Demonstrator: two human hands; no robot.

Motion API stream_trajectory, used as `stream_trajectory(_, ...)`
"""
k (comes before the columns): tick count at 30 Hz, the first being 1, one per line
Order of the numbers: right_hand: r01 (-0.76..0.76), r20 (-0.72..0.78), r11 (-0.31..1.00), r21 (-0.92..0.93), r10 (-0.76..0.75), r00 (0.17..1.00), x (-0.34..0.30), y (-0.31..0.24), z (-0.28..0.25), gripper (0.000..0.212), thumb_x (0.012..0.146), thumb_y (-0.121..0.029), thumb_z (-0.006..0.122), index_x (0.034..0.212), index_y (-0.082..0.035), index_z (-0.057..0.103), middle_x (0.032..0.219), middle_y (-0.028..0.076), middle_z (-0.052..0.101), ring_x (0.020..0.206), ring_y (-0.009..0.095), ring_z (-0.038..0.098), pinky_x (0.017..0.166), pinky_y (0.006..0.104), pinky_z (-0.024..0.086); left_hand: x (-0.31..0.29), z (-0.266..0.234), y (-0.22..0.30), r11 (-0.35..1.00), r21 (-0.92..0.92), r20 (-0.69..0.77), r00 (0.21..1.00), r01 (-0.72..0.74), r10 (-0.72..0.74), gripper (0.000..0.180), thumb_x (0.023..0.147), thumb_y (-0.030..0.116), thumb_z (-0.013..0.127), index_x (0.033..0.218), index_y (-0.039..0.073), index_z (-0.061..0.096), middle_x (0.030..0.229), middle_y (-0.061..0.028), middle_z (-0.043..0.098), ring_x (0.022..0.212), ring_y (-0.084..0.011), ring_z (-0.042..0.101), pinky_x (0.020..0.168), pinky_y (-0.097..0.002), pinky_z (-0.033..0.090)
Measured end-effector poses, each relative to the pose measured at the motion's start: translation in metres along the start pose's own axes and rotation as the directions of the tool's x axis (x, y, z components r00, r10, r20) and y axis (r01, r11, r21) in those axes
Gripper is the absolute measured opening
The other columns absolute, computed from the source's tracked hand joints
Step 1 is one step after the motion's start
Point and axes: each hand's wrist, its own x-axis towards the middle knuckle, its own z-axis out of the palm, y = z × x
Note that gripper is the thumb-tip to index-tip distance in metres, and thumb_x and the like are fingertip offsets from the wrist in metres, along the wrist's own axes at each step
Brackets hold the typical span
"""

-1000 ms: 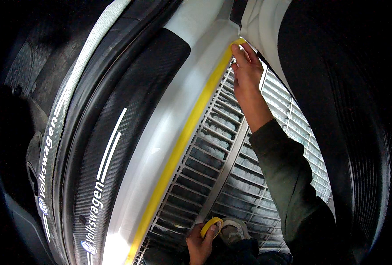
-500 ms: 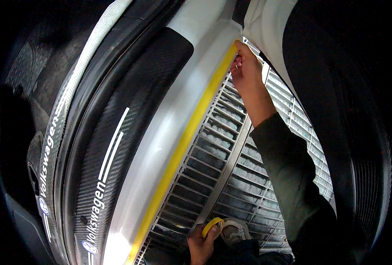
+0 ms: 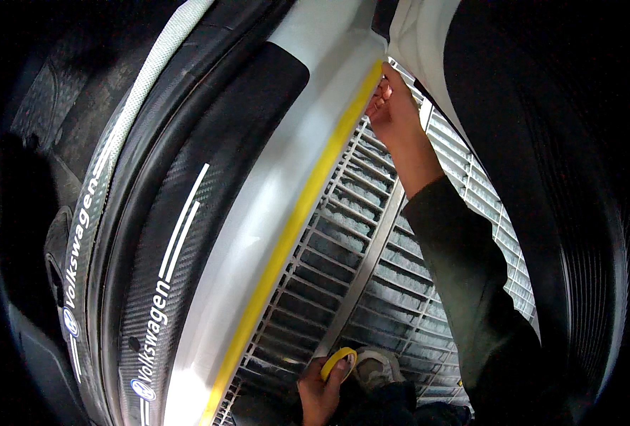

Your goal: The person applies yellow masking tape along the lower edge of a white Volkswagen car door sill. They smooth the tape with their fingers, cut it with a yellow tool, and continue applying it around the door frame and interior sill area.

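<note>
A long strip of yellow masking tape [image 3: 293, 221] runs along the lower outer edge of a white car door sill [image 3: 258, 213]. My right hand [image 3: 394, 106] is at the strip's far end, its fingers curled and the tip of one finger against the tape. At the bottom of the view, my left hand [image 3: 320, 395] grips a yellow roll of masking tape [image 3: 337, 361] with the thumb over its ring. Whether the strip still joins the roll does not show, since the strip's near end leaves the picture.
A black carbon-pattern trim plate [image 3: 215, 184] covers the sill's upper face, with a black rubber seal [image 3: 127, 213] beside it. Metal floor grating [image 3: 343, 234] lies below on the right. A shoe [image 3: 377, 369] stands by my left hand. The dark door panel [image 3: 542, 177] rises at the right.
My left hand with the tape roll has shifted slightly left. My right hand stays at the strip's far end, its fingers a little changed. The whole view has moved slightly.
</note>
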Motion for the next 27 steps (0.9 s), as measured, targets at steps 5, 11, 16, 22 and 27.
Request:
stream_trajectory(5,0.038,-0.01,0.994,-0.106,-0.04,0.999,0.02,-0.015,-0.014,0.026,0.087,-0.031,0.074,0.097,-0.01,0.062,0.076,-0.004,0.058,0.063,0.005,0.052,0.056,0.018,0.046,-0.002,-0.001,-0.026,0.981,0.148,-0.017,0.992,-0.123,0.127,0.027,0.097,0.027,0.064,0.11,0.002,0.064,0.078,-0.0105,0.061,0.064,-0.0178,0.052,0.057,-0.0411,0.033)
stream_trajectory(11,0.025,-0.1,0.996,-0.084,-0.033,0.994,0.006,-0.006,0.007,0.026,0.088,-0.032,0.074,0.093,-0.01,0.062,0.075,-0.004,0.058,0.061,0.005,0.051,0.054,0.0183,0.044,-0.014,0.0,0.004,0.961,0.229,-0.13,0.983,0.153,-0.126,0.034,0.093,0.028,0.069,0.101,-0.005,0.063,0.083,-0.0081,0.066,0.074,-0.0117,0.059,0.066,-0.0262,0.048)
stream_trajectory(16,-0.018,-0.086,0.997,-0.07,0.012,0.996,-0.027,0.002,0.004,0.026,0.088,-0.032,0.075,0.093,-0.01,0.062,0.074,-0.004,0.055,0.061,0.006,0.049,0.055,0.0183,0.042,-0.023,0.004,0.005,0.978,0.086,-0.142,0.974,0.19,-0.176,0.034,0.093,0.027,0.069,0.101,-0.006,0.063,0.085,-0.0074,0.066,0.076,-0.0107,0.058,0.067,-0.0264,0.048)
stream_trajectory(22,-0.031,-0.145,0.986,-0.163,0.007,0.989,-0.1,0.021,0.024,0.03,0.085,-0.03,0.077,0.101,-0.011,0.058,0.079,-0.004,0.051,0.068,0.004,0.046,0.063,0.0202,0.042,-0.032,0.012,0.013,0.977,0.186,-0.13,0.988,0.101,-0.077,0.029,0.094,0.023,0.068,0.099,-0.005,0.063,0.08,-0.002,0.062,0.072,-0.0085,0.054,0.064,-0.0258,0.046)
stream_trajectory(27,-0.106,-0.048,0.972,-0.209,0.098,0.994,-0.161,0.047,0.021,0.035,0.085,-0.032,0.077,0.101,-0.009,0.056,0.079,-0.005,0.051,0.068,0.004,0.047,0.061,0.0204,0.043,-0.042,0.009,-0.004,0.989,0.104,-0.205,0.976,0.102,-0.079,0.027,0.093,0.02,0.069,0.097,-0.006,0.064,0.079,-0.0085,0.068,0.073,-0.0101,0.061,0.065,-0.0262,0.049)
